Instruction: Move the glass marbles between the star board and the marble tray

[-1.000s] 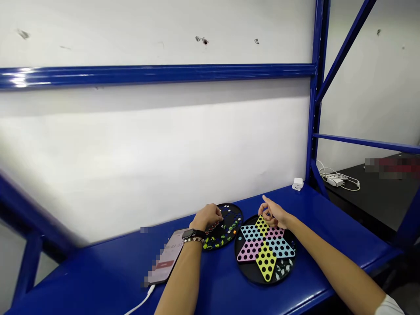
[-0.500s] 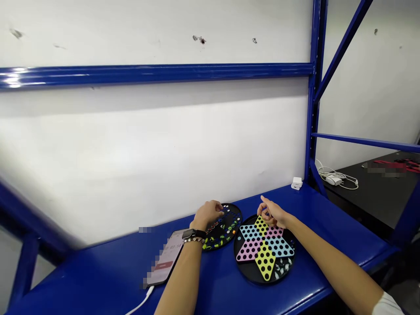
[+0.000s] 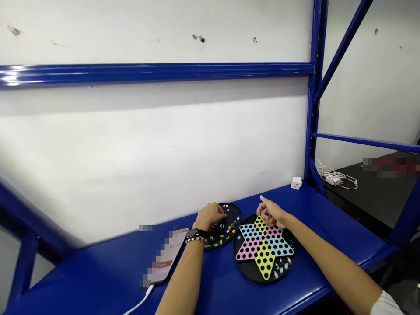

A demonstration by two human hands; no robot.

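Note:
A round black Chinese checkers board [image 3: 264,253] with a pastel star of holes lies on the blue shelf [image 3: 98,284]. Left of it sits a round black tray [image 3: 226,227] holding several coloured marbles. My left hand [image 3: 210,216], wearing a watch and a bead bracelet, rests curled over the tray's left part. My right hand [image 3: 274,213] hovers over the star's far point, fingers pinched together and index finger raised; what it holds is too small to see. A few marbles lie in the board's near right rim.
A phone [image 3: 167,260] on a white cable lies left of my left forearm. A small white charger [image 3: 296,183] sits by the blue upright post. On the black table to the right lies a white adapter with cables [image 3: 334,179].
Both hands stay almost in place; my left hand has shifted slightly over the marble tray. The view has drifted a little.

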